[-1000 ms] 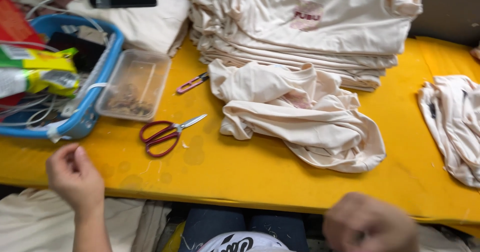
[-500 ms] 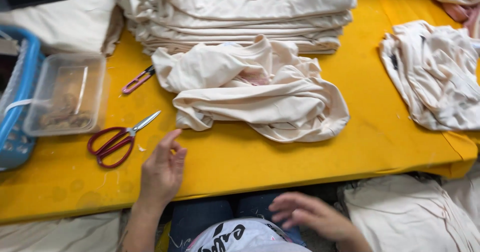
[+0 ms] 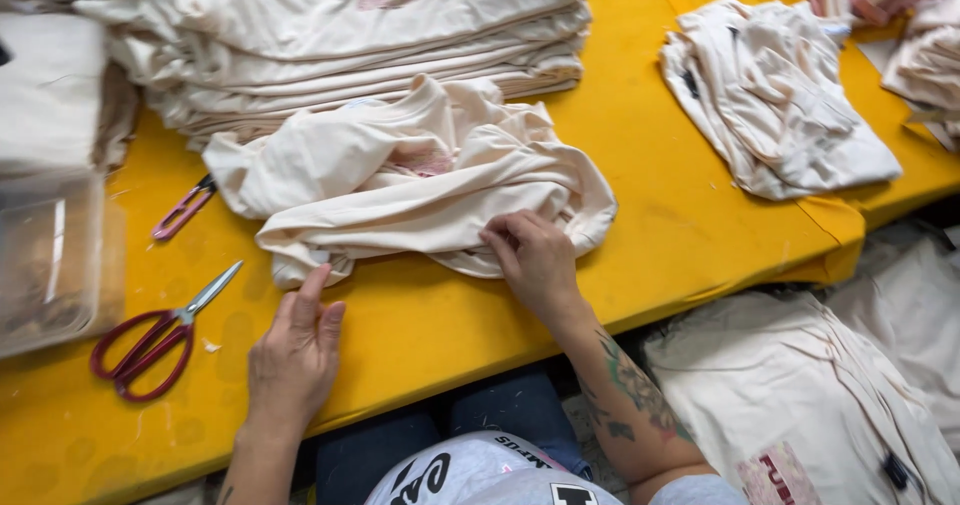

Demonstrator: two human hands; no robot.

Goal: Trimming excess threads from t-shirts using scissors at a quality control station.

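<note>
A crumpled cream shirt lies on the yellow bench, and everything else is placed from it. The right hand rests on the shirt's near right edge, fingers curled down and pinching the cloth there. The left hand lies just in front of the shirt's near left corner, flat on the bench with fingers loose and spread, grasping nothing; its fingertips come close to the cloth, though I cannot tell whether they touch. Directly behind the shirt, and touching its far side, sits a tall stack of folded cream shirts, the top one showing a pink print. To the shirt's left, a small pink clipper lies just beside its sleeve, angled toward the stack. Further to the near left, 1 pair of red-handled scissors lies flat on the bench, blades pointing toward the shirt. Beyond the scissors, at the left edge of view, stands a clear plastic tub. Well to the right of the shirt, a second loose heap of cream cloth lies near the bench's right corner. Below the bench edge on that side, more cream shirts are piled low, beside the person's tattooed right forearm.
</note>
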